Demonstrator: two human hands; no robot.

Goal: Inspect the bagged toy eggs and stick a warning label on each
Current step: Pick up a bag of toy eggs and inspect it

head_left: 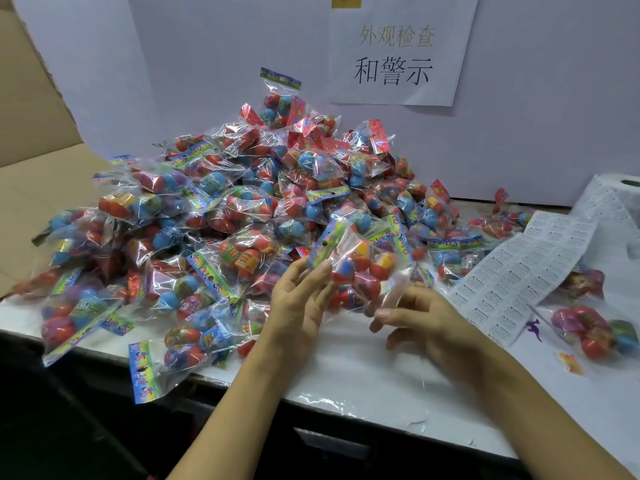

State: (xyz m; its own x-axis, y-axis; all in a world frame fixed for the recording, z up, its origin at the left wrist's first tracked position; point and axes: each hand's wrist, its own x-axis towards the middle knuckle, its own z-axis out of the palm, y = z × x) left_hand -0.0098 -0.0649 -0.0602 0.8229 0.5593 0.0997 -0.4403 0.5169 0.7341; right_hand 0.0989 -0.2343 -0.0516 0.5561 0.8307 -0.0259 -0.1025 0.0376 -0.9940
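A clear bag of toy eggs with a colourful header card is held up just above the white table. My left hand grips its left side, thumb on the front near the header. My right hand holds the bag's lower right corner with its fingers curled under the plastic. Behind them lies a big heap of bagged eggs. A strip of white warning labels runs from a label roll at the right.
Another bag of eggs lies apart at the right edge, near a small loose sticker. A white board with a paper sign stands behind the heap. An open cardboard box sits at the left.
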